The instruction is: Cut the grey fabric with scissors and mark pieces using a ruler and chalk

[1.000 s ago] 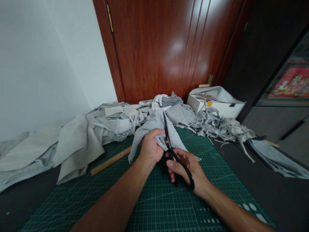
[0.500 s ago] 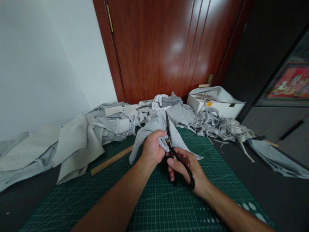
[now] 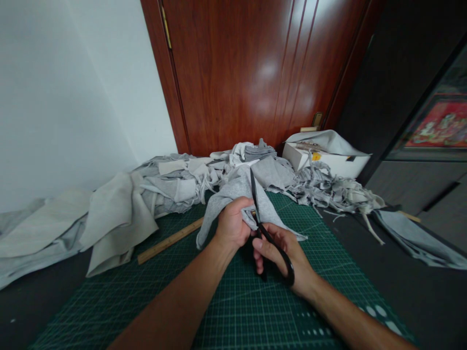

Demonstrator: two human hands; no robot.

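Black-handled scissors [image 3: 273, 240] are held in my right hand [image 3: 288, 253], fingers through the handles, with the upper blade pointing away over the cloth. My left hand [image 3: 233, 223] pinches a piece of light grey cloth [image 3: 228, 189] close to the scissors' pivot. The cloth drapes to both sides above the green cutting mat [image 3: 255, 301], one corner hanging left of my left hand and another reaching right. The lower blade is hidden by the fabric.
A wooden ruler [image 3: 170, 240] lies on the mat at the left. Grey fabric pieces [image 3: 175, 189] are heaped behind and left. Shredded strips [image 3: 321, 187] sit right, before a white box [image 3: 335, 163]. Folded grey cloth [image 3: 416, 238] lies far right; a wooden door [image 3: 233, 73] stands behind.
My left hand and the left part of the cloth have shifted very slightly to the right. The scissors and my right hand look nearly unchanged.
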